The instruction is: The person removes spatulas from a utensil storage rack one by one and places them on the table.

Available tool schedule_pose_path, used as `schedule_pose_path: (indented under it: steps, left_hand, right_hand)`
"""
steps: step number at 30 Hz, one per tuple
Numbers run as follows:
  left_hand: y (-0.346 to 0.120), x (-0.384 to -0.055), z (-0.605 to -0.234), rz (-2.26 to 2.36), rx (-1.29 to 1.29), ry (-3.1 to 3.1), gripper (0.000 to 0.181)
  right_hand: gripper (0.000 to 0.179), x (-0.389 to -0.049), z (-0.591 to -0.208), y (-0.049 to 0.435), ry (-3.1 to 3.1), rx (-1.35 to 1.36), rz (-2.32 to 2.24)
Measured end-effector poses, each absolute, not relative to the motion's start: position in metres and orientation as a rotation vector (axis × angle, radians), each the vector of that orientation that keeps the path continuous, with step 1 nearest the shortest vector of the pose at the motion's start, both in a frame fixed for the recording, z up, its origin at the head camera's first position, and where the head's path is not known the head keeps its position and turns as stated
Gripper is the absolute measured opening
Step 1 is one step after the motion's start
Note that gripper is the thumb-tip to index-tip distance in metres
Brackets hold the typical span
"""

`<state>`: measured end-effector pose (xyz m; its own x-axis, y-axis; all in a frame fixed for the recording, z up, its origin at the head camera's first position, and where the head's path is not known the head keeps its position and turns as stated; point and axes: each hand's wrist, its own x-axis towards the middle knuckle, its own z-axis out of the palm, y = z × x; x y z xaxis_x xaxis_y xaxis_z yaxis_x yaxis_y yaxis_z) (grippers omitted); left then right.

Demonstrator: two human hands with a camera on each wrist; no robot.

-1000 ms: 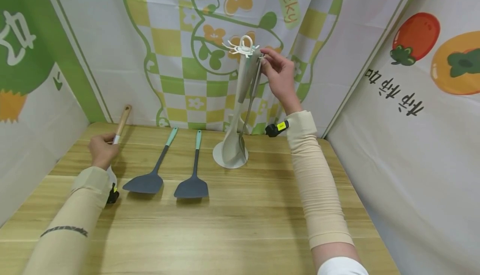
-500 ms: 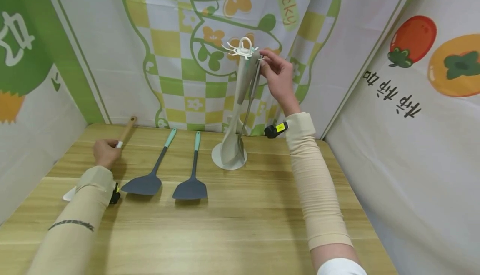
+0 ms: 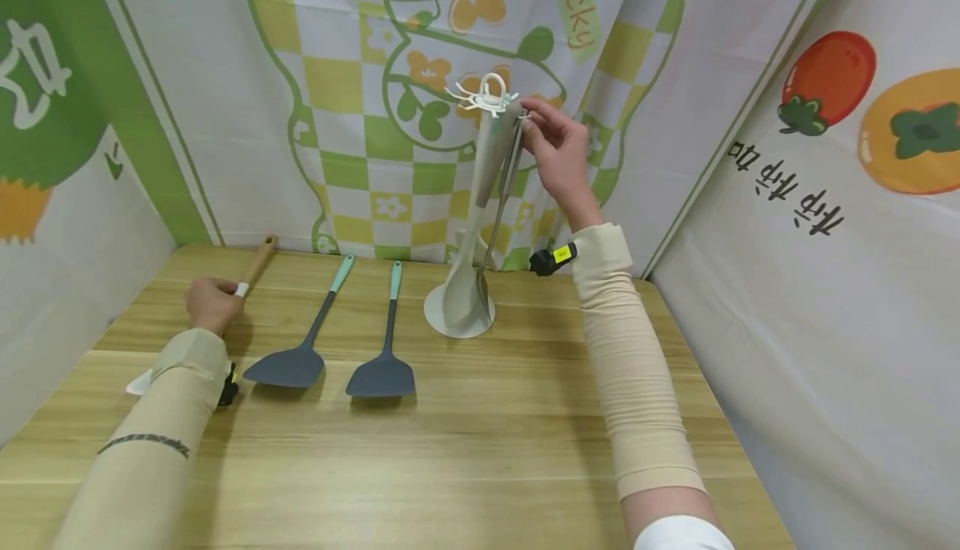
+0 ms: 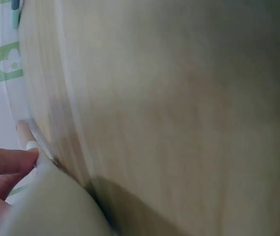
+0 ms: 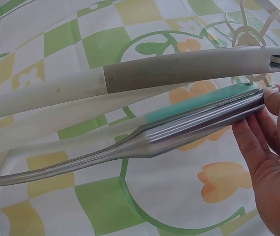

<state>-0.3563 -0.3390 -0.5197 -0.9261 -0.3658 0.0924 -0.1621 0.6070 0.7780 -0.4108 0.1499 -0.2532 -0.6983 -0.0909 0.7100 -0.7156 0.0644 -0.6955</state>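
Note:
In the head view my left hand (image 3: 213, 304) pinches a white kitchen utensil with a wooden handle (image 3: 260, 262) low over the table's left side. Its white end (image 3: 139, 383) pokes out beside my sleeve; the forearm hides much of it, so its kind is unclear. At the utensil stand (image 3: 433, 310), my right hand (image 3: 558, 150) pinches the top of a stainless steel utensil (image 5: 194, 118) between thumb and fingers, close to the white hooks (image 3: 487, 98). A grey-handled, pale spoon (image 5: 144, 73) hangs beside it. A utensil with a mint handle (image 5: 199, 104) shows behind the steel one.
Two dark grey turners with mint handles lie on the wooden table (image 3: 480, 450): a wider turner (image 3: 292, 365) and a narrower turner (image 3: 382, 373). They are between my left hand and the stand. A patterned curtain (image 3: 352, 150) hangs close behind the stand.
Since one second ago, the wooden handle has lowered and tilted right, while the utensil's white end has swung out to the left of my sleeve. My right hand stays at the stand's top.

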Motion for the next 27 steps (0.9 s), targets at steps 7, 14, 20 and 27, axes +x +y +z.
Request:
schedule_pose_path:
  steps: [7,14,20,27]
  left_hand:
    - [-0.342,-0.360,-0.524,-1.014,0.282,-2.647,0.039]
    - [-0.344,-0.363,-0.525,-0.911,0.217,-2.702,0.042]
    - [-0.344,-0.364,-0.525,-0.888,0.221,-2.742,0.042]
    - [-0.344,-0.365,-0.526,-0.870,0.211,-2.757,0.043]
  right_hand:
    - [0.027,-0.429,-0.261,0.154,-1.876,0.786,1.672]
    - [0.025,-0.430,-0.263,0.154,-1.885,0.776,1.667]
    - [0.025,-0.430,-0.263,0.154,-1.882,0.766,1.675]
    - [0.025,-0.428,-0.263,0.154,-1.890,0.767,1.668]
